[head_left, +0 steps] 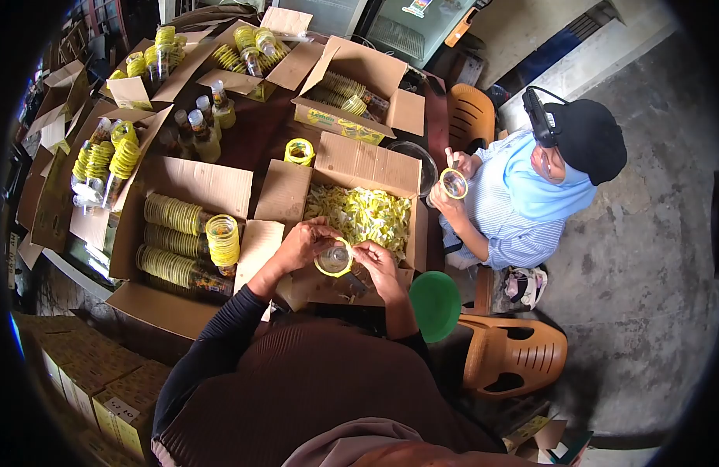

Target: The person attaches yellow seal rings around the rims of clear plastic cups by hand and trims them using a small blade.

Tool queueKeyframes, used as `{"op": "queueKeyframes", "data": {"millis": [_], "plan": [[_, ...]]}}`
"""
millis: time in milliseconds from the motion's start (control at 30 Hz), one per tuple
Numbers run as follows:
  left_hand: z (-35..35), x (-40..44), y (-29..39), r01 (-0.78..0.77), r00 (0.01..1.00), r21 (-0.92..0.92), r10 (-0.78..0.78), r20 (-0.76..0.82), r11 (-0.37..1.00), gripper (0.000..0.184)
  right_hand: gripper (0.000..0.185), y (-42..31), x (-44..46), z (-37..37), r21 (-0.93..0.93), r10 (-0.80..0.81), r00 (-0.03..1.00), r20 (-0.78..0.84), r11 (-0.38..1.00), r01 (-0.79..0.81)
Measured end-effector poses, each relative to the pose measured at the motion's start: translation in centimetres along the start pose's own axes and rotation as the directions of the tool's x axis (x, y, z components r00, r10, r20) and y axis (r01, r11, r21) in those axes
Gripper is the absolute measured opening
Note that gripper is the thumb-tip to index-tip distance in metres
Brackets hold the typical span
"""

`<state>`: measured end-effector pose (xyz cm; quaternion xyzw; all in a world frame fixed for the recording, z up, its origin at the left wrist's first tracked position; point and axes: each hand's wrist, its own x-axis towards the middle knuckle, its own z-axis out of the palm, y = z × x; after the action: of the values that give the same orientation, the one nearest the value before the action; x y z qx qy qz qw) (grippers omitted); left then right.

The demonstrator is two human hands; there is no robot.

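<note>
Between my hands is a clear plastic cup (334, 260) with a yellow rim, its round opening facing up toward me. My left hand (303, 244) is closed at the cup's left and upper edge, fingers bent in. From the right, my right hand (377, 263) pinches the rim with thumb and fingers. A dark, narrow item (355, 283) shows just below the cup; I cannot make out what it is. Just beyond my hands stands an open cardboard box (367, 162) full of yellow and white scraps (361, 216).
At left, a carton (198, 180) holds stacks of yellow-rimmed cups (176, 214). More cartons (364, 58) of cups stand behind. A co-worker (523, 194) at right holds another cup (454, 184). A green basin (435, 307) and an orange chair (523, 354) are close to my right.
</note>
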<state>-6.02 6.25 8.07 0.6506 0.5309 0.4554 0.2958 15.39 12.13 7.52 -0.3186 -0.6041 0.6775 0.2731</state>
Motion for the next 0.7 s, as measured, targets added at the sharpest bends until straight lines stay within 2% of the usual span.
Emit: {"op": "queueKeyframes", "data": {"millis": [133,200,233,333,367,433,467,500,567,600,667,700], "plan": [[-0.3,-0.2,0.9,0.027,0.999,-0.039,-0.026,0.028,0.999,0.017,0.017,-0.6,-0.6,-0.2,0.048,0.091,0.996,0.017,0.995,-0.092],[-0.4,-0.1,1.0,0.022,1.000,-0.022,-0.022,-0.001,1.000,0.017,0.015,-0.4,-0.9,-0.1,0.177,0.192,0.981,-0.002,0.966,-0.189],[-0.3,-0.1,0.7,0.023,1.000,-0.023,-0.023,0.002,0.999,0.017,0.015,-0.3,-1.0,-0.1,0.178,0.194,0.981,-0.004,0.966,-0.190],[-0.6,-0.2,-0.2,0.006,0.981,-0.007,-0.007,-0.192,1.000,0.013,0.012,-1.1,-1.4,-0.4,0.328,0.155,0.985,-0.073,0.937,-0.123],[-0.9,-0.3,-0.3,0.012,0.983,-0.011,-0.014,-0.185,1.000,0.013,0.011,-1.5,-1.5,-0.5,0.299,0.172,0.970,-0.174,0.947,-0.114],[-1.4,-0.6,-0.4,0.074,0.964,0.035,-0.063,-0.257,0.997,0.014,0.011,-0.9,-1.4,-1.8,0.052,0.049,0.968,-0.247,0.998,-0.037],[-1.4,-0.8,-0.6,0.109,0.960,0.004,-0.104,-0.259,0.994,0.016,0.011,0.7,-1.1,-2.9,-0.011,-0.001,0.965,-0.261,1.000,-0.002],[-1.3,-0.9,-0.6,0.117,0.963,0.002,-0.113,-0.243,0.993,0.016,0.012,1.1,-0.9,-3.4,0.003,-0.010,0.960,-0.280,1.000,0.011],[-1.4,-1.2,-0.3,0.165,0.952,-0.031,-0.168,-0.258,0.986,0.018,0.014,2.5,-1.3,-3.2,-0.035,-0.074,0.898,-0.434,0.997,0.066],[-1.0,-1.5,-1.1,0.164,0.949,-0.037,-0.168,-0.266,0.986,0.018,0.014,3.4,-1.7,-3.4,-0.028,-0.066,0.894,-0.443,0.998,0.059],[-0.4,-2.0,-1.5,0.167,0.949,-0.060,-0.177,-0.262,0.984,0.018,0.017,5.8,-2.3,-3.9,-0.425,-0.208,0.873,-0.441,0.905,0.001],[-0.2,-2.1,-1.6,0.162,0.945,-0.082,-0.178,-0.273,0.983,0.018,0.017,6.2,-2.8,-3.8,-0.419,-0.203,0.871,-0.448,0.908,-0.004]]}}
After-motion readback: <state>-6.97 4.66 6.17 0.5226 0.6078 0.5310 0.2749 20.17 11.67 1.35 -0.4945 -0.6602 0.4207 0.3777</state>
